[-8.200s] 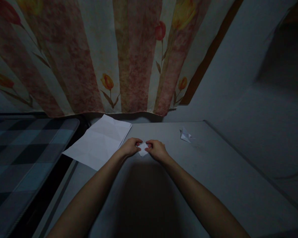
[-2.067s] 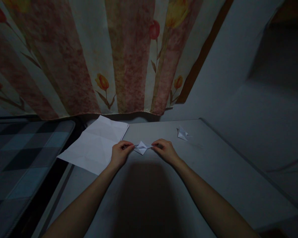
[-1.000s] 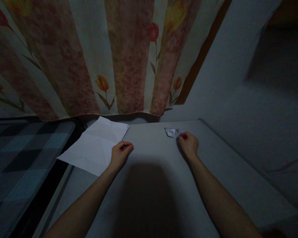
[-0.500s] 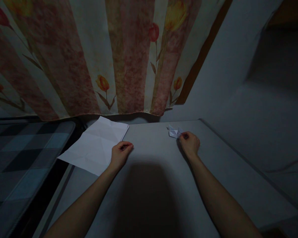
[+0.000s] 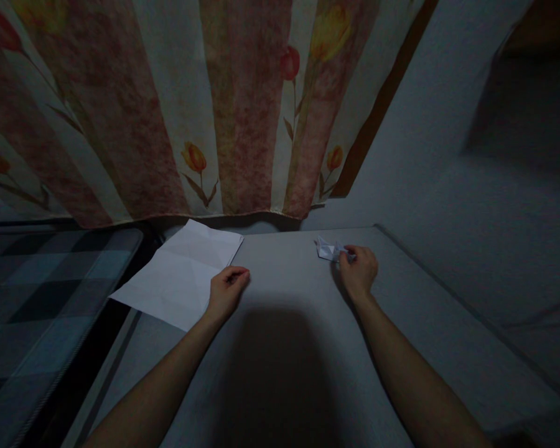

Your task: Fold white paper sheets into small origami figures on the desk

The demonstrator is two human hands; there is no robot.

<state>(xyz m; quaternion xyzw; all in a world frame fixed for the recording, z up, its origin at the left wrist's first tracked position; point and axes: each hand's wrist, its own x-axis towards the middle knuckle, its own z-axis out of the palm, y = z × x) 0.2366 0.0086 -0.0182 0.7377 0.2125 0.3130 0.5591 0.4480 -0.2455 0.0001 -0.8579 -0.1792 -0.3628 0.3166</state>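
Note:
A small folded white paper piece (image 5: 326, 251) with pointed corners stands near the back of the pale tabletop; its exact shape is too dim to tell. Thumb and fingers of my right hand (image 5: 360, 269) close around its right end, where some white paper shows between them. To the left, my left hand (image 5: 228, 287) rests beside the right edge of a large creased white sheet of paper (image 5: 177, 274). Its thumb and forefinger are pressed together, and nothing shows between them.
The pale table (image 5: 289, 267) meets a wall (image 5: 415, 180) at the right and back. A striped tulip curtain (image 5: 242, 112) hangs behind it. Left of the table, past a dark gap, lies a checked mattress (image 5: 42, 298).
My right hand has shifted slightly to the right, and its thumb and forefinger have parted a little, showing more of the folded paper. The left hand has hardly moved.

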